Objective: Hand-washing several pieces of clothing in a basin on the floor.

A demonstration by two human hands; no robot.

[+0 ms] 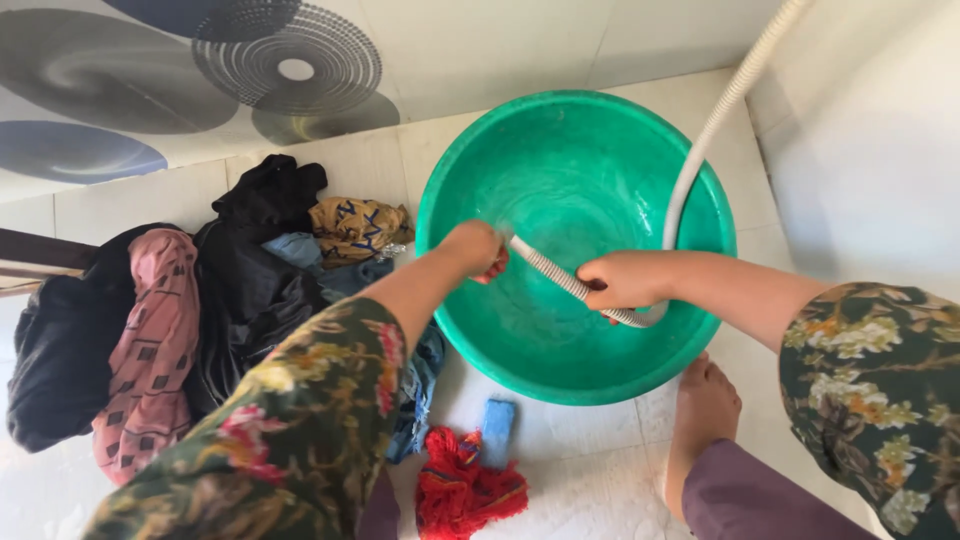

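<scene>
Green plastic is filling most of the view: a wide round basin (575, 240) is sitting on the pale tiled floor (590, 470), and a ribbed white hose (690, 170) is coming down from the upper right, curving over the rim and into the bowl. The right hand (622, 280) is clamping around the hose near its bend, fingers wrapped tight. The left hand (475, 248) is closing on the hose's free end just beside the basin's inner wall, steering the tip toward the bottom. By the look of it, filling or rinsing the basin is the step in hand; I cannot tell whether water is running. Both forearms are reaching forward and down over the near rim, elbows bent, in floral sleeves. The person is crouching, one bare foot (705, 410) planted just beside the basin. A heap of dark, pink and patterned clothes (200, 310) is lying to the left, touching the basin's side, with a red cloth (460, 490) and a blue bar (497, 430) near it.
</scene>
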